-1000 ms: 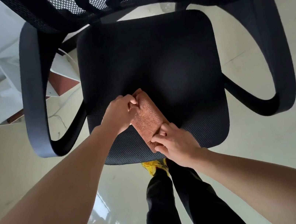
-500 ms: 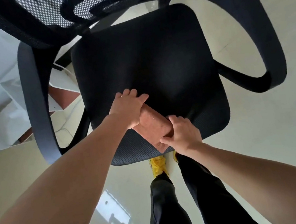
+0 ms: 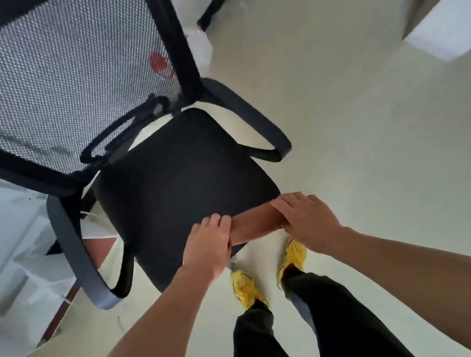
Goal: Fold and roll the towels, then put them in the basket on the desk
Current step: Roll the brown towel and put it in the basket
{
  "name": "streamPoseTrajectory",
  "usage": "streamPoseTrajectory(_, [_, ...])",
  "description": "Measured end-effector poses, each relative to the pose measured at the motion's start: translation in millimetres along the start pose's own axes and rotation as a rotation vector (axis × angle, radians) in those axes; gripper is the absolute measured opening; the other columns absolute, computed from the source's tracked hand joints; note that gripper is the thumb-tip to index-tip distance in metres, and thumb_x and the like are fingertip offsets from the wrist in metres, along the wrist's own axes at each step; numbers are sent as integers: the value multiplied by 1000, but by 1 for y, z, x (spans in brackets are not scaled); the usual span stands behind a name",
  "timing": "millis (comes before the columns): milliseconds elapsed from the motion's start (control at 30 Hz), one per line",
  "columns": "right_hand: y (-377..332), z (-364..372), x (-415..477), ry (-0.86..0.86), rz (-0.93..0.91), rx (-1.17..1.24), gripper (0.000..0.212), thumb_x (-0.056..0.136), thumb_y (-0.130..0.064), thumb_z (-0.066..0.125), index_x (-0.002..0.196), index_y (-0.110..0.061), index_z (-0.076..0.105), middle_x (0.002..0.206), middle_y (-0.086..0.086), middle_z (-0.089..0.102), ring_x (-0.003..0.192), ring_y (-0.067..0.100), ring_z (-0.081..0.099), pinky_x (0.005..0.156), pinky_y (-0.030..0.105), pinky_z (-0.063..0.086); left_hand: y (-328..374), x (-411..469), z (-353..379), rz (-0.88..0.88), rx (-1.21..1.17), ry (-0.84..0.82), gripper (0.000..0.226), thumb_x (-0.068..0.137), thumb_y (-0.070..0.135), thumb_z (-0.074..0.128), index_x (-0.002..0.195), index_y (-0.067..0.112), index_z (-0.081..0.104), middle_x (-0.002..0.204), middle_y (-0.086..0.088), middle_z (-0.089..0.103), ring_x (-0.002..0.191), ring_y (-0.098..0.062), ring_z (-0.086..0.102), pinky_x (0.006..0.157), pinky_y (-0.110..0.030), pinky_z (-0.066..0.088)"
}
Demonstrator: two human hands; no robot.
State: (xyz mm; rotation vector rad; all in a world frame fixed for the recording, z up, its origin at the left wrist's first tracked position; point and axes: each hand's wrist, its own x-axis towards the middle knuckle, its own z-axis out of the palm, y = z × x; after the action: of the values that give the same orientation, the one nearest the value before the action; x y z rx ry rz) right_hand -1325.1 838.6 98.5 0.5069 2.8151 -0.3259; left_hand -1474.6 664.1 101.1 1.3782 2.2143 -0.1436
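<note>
Both hands, left hand [image 3: 207, 244] and right hand [image 3: 307, 219], are clasping the soft, light towel [image 3: 255, 223] roll's ends at the chair seat [image 3: 179, 181]'s front edge; gripping both ends probably prevents unrolling.

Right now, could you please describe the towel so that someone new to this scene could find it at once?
Find the black chair with the mesh back. At the seat's front edge, nearest the person's yellow shoes, the towel lies as a short roll between the left hand and the right hand. It is the only reddish-brown cloth on the dark seat.
</note>
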Motion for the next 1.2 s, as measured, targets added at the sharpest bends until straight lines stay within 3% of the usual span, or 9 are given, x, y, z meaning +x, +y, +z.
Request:
streamPoseTrajectory(67, [26, -29, -31, 63, 50, -21, 44, 73, -18, 72, 115, -17, 60, 108, 7, 67, 92, 30, 65, 70, 41, 54, 36, 4, -28, 72, 37, 47, 43, 86, 30, 57, 125, 22, 41, 122, 1, 49, 109, -20, 49, 94, -32, 38])
streamPoseTrajectory(333, [157, -103, -160, 266, 307, -38, 50, 70, -25, 72, 119, -21, 61, 115, 2, 64, 104, 27, 61, 81, 39, 52, 208, 57, -122, 403, 275, 207, 43, 85, 28, 57, 126, 17, 47, 119, -6, 54, 105, -26, 52, 92, -37, 42])
streamPoseTrajectory(467, [248, -118, -238, 362, 427, -27, 51, 67, -22, 75, 115, -18, 60, 113, 5, 64, 101, 29, 63, 78, 40, 53, 331, 93, -149, 551, 357, 246, 41, 78, 22, 64, 117, 14, 56, 108, -8, 60, 94, -28, 58, 83, -37, 47])
streamPoseTrajectory(600, [332, -135, -303, 405, 532, -56, 49, 65, -23, 74, 111, -19, 60, 110, 2, 64, 98, 27, 63, 76, 38, 53, 442, 124, -166, 666, 417, 306, 41, 59, 22, 79, 96, 13, 63, 85, -3, 64, 73, -24, 60, 64, -34, 48])
streamPoseTrajectory(700, [386, -151, -347, 436, 589, -48, 51, 64, -22, 74, 112, -19, 57, 109, 1, 64, 98, 27, 63, 76, 38, 53, 514, 140, -179, 742, 422, 345, 39, 60, 23, 77, 95, 13, 63, 82, -2, 63, 70, -24, 60, 61, -34, 48])
streamPoseTrajectory(933, [498, -188, -395, 497, 666, -97, 52, 65, -21, 75, 113, -17, 57, 110, 4, 65, 98, 29, 64, 75, 40, 53, 637, 192, -223, 843, 493, 429, 41, 54, 27, 79, 90, 15, 63, 77, -1, 63, 65, -22, 60, 57, -32, 48])
streamPoseTrajectory(1200, [645, -226, -387, 463, 699, -180, 49, 72, -28, 70, 118, -18, 56, 115, 4, 62, 102, 28, 62, 79, 40, 52, 741, 308, -264, 927, 509, 487, 42, 54, 29, 79, 90, 15, 64, 76, 0, 63, 64, -22, 59, 56, -32, 48])
